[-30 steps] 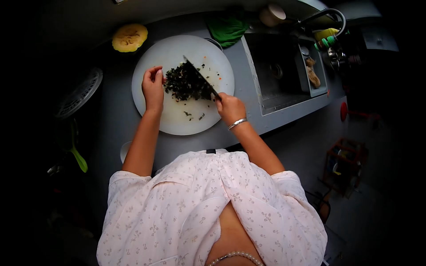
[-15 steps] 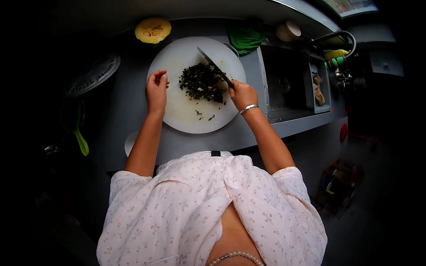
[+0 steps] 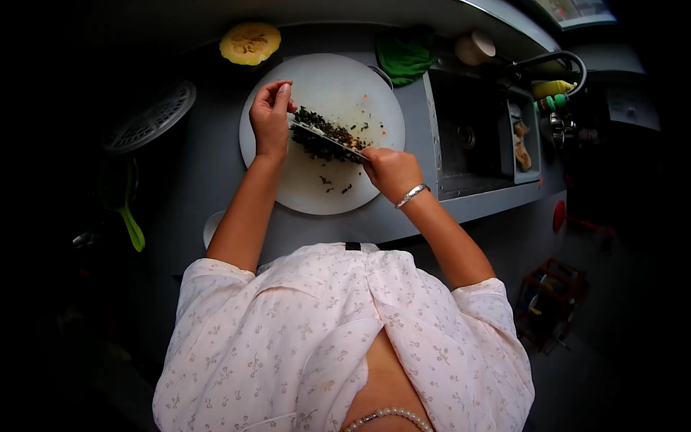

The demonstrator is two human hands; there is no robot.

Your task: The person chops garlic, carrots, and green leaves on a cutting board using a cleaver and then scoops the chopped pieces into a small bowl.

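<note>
A knife (image 3: 330,140) is in my right hand (image 3: 394,173), whose fingers are closed round its handle. Its blade lies slantwise across a pile of chopped dark green leaves (image 3: 317,122) on the round white cutting board (image 3: 317,191). My left hand (image 3: 271,115) is over the board's left side, near the knife tip and the upper left end of the pile. Its fingers are curled in towards the thumb, and nothing shows in them. Small green and orange bits lie scattered round the pile.
Behind the board are a cut yellow melon or squash (image 3: 250,43), a green cloth (image 3: 405,56) and a pale cup (image 3: 475,47). The sink (image 3: 461,162), with a grey basket (image 3: 529,175), is on the right. A grey vented lid (image 3: 150,119) and green handle (image 3: 132,230) are at left.
The knife has turned from steeply upright on the pile's right side to a flatter slant across the pile. My left hand has moved up and right, nearer the leaves. The view has shifted slightly.
</note>
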